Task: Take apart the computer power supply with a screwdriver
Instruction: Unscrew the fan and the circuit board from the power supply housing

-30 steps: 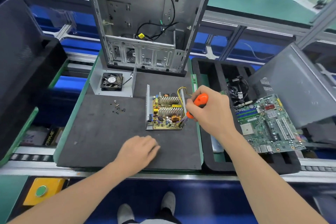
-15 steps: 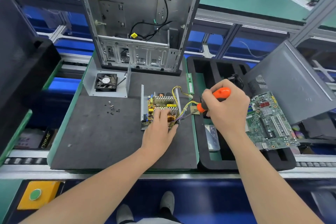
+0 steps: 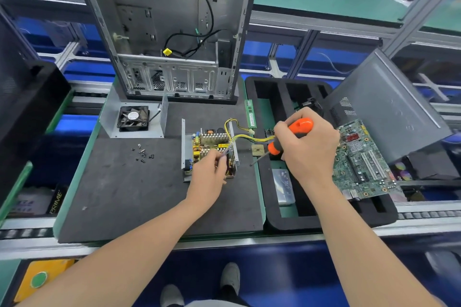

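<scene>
The opened power supply (image 3: 199,144) lies on the dark foam mat (image 3: 124,194), its circuit board with heat sinks and yellow parts exposed inside a grey metal tray. My left hand (image 3: 208,174) lies over the board's near right part, fingers curled and pinching a bundle of wires. My right hand (image 3: 306,147) grips the orange-handled screwdriver (image 3: 296,129), held to the right of the supply, its shaft pointing down-left with the tip just above the mat. Yellow wires (image 3: 247,136) run from the supply toward my right hand.
Several loose screws (image 3: 142,153) lie left of the supply. A fan in a grey cover (image 3: 133,118) sits behind them, an empty computer case (image 3: 172,32) stands at the back. A black foam tray (image 3: 282,182) at right holds a motherboard (image 3: 361,159); a RAM stick (image 3: 250,113) and a small chip (image 3: 257,150) lie near it.
My left hand moved from the mat's near edge up onto the board and took hold of the wires. My right hand drew the screwdriver away to the right of the supply.
</scene>
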Available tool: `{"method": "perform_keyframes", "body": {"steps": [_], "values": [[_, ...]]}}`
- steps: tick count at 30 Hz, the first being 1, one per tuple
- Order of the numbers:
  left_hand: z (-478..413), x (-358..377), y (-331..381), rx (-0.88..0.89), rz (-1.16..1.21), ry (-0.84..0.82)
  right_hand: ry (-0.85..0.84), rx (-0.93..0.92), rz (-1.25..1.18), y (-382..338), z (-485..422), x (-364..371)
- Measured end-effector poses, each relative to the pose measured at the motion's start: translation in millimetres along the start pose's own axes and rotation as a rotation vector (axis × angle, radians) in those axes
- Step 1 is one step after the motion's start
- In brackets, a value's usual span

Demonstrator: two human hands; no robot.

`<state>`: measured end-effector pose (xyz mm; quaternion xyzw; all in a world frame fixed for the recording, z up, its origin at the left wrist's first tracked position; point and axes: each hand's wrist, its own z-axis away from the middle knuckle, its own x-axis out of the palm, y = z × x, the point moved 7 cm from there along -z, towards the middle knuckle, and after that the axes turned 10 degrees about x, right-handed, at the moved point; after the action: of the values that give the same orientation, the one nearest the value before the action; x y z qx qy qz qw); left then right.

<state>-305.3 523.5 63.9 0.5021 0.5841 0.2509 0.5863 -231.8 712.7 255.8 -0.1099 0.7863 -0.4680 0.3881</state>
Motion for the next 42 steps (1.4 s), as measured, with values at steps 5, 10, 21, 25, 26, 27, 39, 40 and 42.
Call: {"method": "perform_keyframes", "body": {"steps": [5,10,21,25,26,27,39,40,42], "values": [[-3.4,-3.4,-6.7,-0.121,0.130,0.127,-0.091,0.022,-0.033,1.8,0.7,9.5],[-1.6,-12.2,5.3,0.060,-0.088,0.146,-0.212,-0.038,-0.028,-8.4,11.1,26.8],[5.5,0.1,12.9,0.437,-0.377,-0.160,-0.367,-0.163,0.081,-13.4,21.2,69.0],[13.6,8.0,0.4,0.415,-0.457,-0.256,-0.369,-0.204,0.159,-10.3,19.3,80.9],[14.0,9.5,-0.6,0.416,-0.474,-0.260,-0.374,-0.206,0.170,-8.7,19.1,83.2],[14.1,10.5,-1.4,0.417,-0.486,-0.254,-0.377,-0.204,0.179,-6.6,18.8,85.3],[16.3,8.2,-2.3,0.458,-0.563,-0.161,-0.366,-0.084,0.164,10.5,17.8,84.8],[19.8,6.7,-3.6,0.484,-0.595,-0.167,-0.361,-0.071,0.152,11.5,17.5,83.4],[28.7,4.4,-5.4,0.544,-0.602,-0.187,-0.357,-0.060,0.149,12.4,16.9,81.6]]}}
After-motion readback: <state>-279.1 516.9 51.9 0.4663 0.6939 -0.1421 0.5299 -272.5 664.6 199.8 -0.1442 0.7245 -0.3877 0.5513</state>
